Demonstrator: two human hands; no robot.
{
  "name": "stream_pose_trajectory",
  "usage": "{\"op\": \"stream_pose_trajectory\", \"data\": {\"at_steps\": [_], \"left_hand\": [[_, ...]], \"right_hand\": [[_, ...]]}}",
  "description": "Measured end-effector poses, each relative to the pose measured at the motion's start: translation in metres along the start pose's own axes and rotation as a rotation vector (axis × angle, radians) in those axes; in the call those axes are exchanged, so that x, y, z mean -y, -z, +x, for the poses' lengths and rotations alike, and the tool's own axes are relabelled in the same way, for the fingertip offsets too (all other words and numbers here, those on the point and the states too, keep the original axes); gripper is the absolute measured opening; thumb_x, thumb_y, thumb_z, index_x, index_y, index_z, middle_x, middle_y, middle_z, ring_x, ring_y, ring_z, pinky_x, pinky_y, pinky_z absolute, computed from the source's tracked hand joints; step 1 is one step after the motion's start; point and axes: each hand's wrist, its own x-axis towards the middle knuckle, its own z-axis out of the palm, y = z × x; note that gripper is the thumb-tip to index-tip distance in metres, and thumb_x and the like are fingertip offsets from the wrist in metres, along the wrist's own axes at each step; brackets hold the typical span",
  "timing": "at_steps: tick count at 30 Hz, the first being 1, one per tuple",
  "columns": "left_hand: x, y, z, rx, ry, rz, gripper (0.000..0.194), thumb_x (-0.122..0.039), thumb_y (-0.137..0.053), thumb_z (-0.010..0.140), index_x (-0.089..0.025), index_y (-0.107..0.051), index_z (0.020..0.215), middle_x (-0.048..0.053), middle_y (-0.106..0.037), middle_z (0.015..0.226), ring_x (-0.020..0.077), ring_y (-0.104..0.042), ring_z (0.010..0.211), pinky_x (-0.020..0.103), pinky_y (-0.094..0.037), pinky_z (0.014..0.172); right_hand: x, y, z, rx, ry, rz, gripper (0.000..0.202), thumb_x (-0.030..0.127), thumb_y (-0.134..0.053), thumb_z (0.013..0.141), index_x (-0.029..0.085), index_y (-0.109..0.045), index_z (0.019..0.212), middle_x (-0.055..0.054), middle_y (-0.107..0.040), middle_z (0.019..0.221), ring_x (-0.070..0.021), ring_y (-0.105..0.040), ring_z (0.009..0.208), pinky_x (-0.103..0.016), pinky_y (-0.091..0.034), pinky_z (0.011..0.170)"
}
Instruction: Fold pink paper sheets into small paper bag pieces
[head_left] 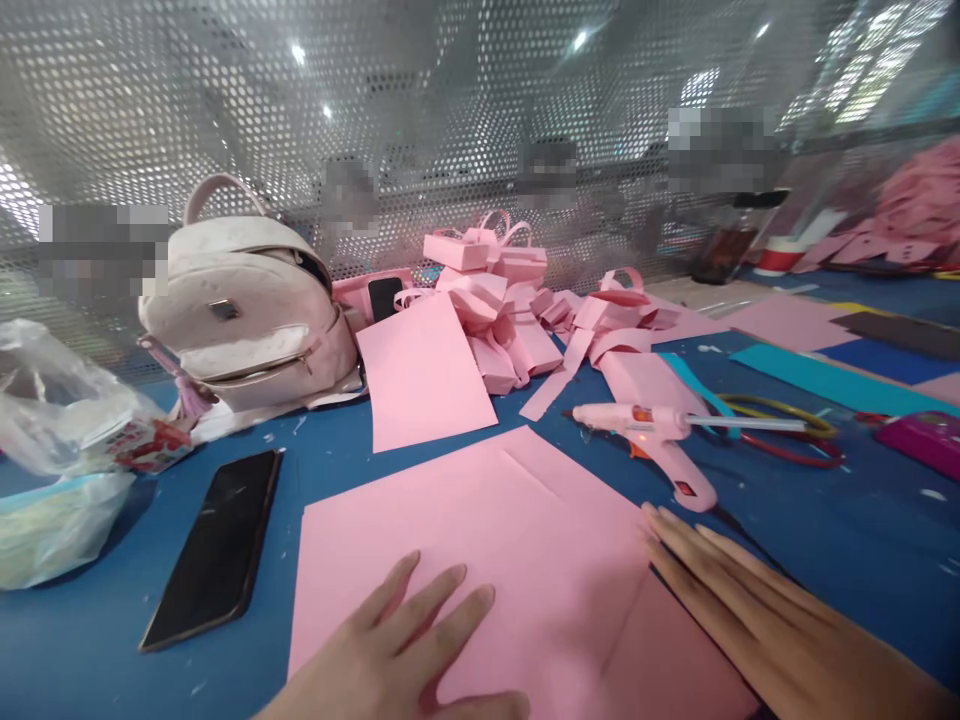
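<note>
Behind everything stands a perforated silvery panel (450, 110), and in front of it spreads the blue worktop (75, 660) where I have my hands. Right before me lies a large pink sheet (465, 520), flat on the worktop, with a thin pale line near its far corner. Beyond it on my left sits a whitish backpack (247, 300), upright with its handle raised; beside that, further to the right, rises a heap of pink paper pieces (480, 300), some with looped handles. A clear plastic bag (45, 390) is at my far left. My left hand (405, 650) rests on the near part of the large sheet, its fingers spread apart; my right hand (757, 610) lies along the sheet's right edge, its fingers straight and pressed together, their tips at that edge. A smaller pink sheet (431, 375) leans against the front of the heap, just past the large one. To the left is a black phone (214, 550), face up. Just beyond my right fingertips lies a pink glue gun (660, 440), nozzle pointing left, with a pale glue stick (750, 424) jutting from its back
</note>
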Motion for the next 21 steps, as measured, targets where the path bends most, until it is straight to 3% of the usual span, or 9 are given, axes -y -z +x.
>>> {"op": "stream_pose_trajectory", "data": {"at_steps": [4, 7, 10, 13, 17, 21], "left_hand": [[-0.021, 0.005, 0.011, 0.058, -0.045, 0.174, 0.048, -0.038, -0.063, 0.094, -0.021, -0.052, 0.137, 0.015, -0.074, 0.115, 0.0326, -0.066, 0.116, 0.055, -0.044, 0.106], [-0.045, 0.004, 0.025, 0.082, -0.001, 0.295, 0.046, -0.038, -0.06, 0.092, -0.007, -0.057, 0.127, 0.02, -0.076, 0.102, 0.0358, -0.07, 0.108, 0.053, -0.045, 0.102], [-0.068, 0.002, 0.041, 0.143, 0.17, 0.312, 0.058, -0.05, -0.06, 0.089, -0.004, -0.06, 0.124, 0.026, -0.075, 0.105, 0.0389, -0.07, 0.107, 0.054, -0.047, 0.098], [-0.081, 0.001, 0.052, 0.201, 0.246, 0.347, 0.052, -0.046, -0.062, 0.09, -0.004, -0.066, 0.12, 0.027, -0.074, 0.105, 0.0388, -0.07, 0.105, 0.055, -0.048, 0.096], [-0.081, -0.002, 0.057, 0.211, 0.167, 0.392, 0.036, -0.028, -0.06, 0.091, -0.004, -0.072, 0.114, 0.025, -0.076, 0.103, 0.0363, -0.073, 0.1, 0.052, -0.052, 0.089], [-0.071, -0.006, 0.062, 0.17, 0.067, 0.347, 0.034, -0.024, -0.055, 0.092, 0.001, -0.072, 0.107, 0.028, -0.076, 0.096, 0.0362, -0.076, 0.089, 0.046, -0.057, 0.074]], "right_hand": [[0.002, 0.015, 0.024, -0.05, 0.161, -0.149, 0.101, 0.079, -0.054, 0.079, 0.011, -0.039, 0.152, -0.021, -0.063, 0.134, -0.0422, -0.062, 0.114, -0.052, -0.05, 0.088], [0.002, 0.029, 0.041, -0.05, 0.205, -0.206, 0.076, 0.067, -0.055, 0.087, 0.013, -0.055, 0.14, -0.02, -0.07, 0.123, -0.0372, -0.067, 0.107, -0.048, -0.052, 0.082], [0.002, 0.038, 0.051, -0.036, 0.226, -0.2, 0.054, 0.056, -0.051, 0.094, 0.018, -0.064, 0.13, -0.017, -0.073, 0.119, -0.0337, -0.069, 0.103, -0.046, -0.053, 0.082], [0.007, 0.041, 0.058, -0.056, 0.227, -0.185, 0.037, 0.041, -0.044, 0.101, 0.02, -0.071, 0.116, -0.013, -0.076, 0.112, -0.029, -0.071, 0.1, -0.045, -0.053, 0.083], [0.027, 0.038, 0.071, -0.146, 0.323, -0.102, 0.032, 0.012, -0.044, 0.1, 0.021, -0.073, 0.109, -0.006, -0.076, 0.112, -0.0205, -0.069, 0.106, -0.038, -0.052, 0.092], [0.051, 0.037, 0.083, -0.252, 0.41, 0.002, 0.028, 0.008, -0.046, 0.1, 0.019, -0.072, 0.102, -0.004, -0.078, 0.1, -0.0159, -0.07, 0.094, -0.033, -0.054, 0.084]]}}
